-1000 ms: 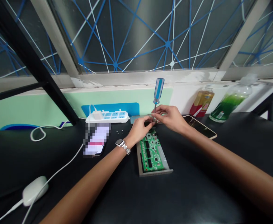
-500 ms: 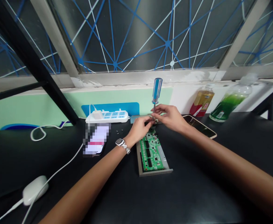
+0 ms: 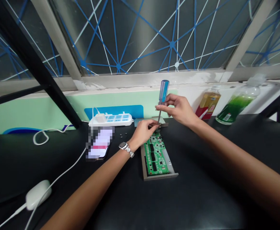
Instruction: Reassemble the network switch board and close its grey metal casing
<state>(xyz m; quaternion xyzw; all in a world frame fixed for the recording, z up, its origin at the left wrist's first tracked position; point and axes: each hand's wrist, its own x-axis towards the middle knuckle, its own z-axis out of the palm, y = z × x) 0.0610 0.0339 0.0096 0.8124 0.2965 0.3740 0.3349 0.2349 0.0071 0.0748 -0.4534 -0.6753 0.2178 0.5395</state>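
A screwdriver [image 3: 163,91] with a clear and blue handle stands nearly upright, leaning slightly right, over the far end of a green circuit board [image 3: 157,156]. My right hand [image 3: 181,110] is closed on it, thumb and fingers at the base of the handle. Down by the tip, my left hand [image 3: 144,131] pinches around the lower shaft; whether a small screw is also between those fingers is hidden. The board lies in a shallow grey metal case [image 3: 143,164], whose near and left edges show. A flat metal piece [image 3: 164,125] lies just beyond the board.
Several small screws [image 3: 123,135] lie left of my left hand, near a lit phone [image 3: 101,143]. Behind stands a white power strip [image 3: 118,119]. A drink bottle [image 3: 208,103] and a green bottle [image 3: 235,105] are at back right. A white adapter [image 3: 38,195] and cables lie left.
My right hand has moved up from the shaft to the base of the screwdriver's handle. The handle has turned and tilts slightly more right. My left hand stays by the tip.
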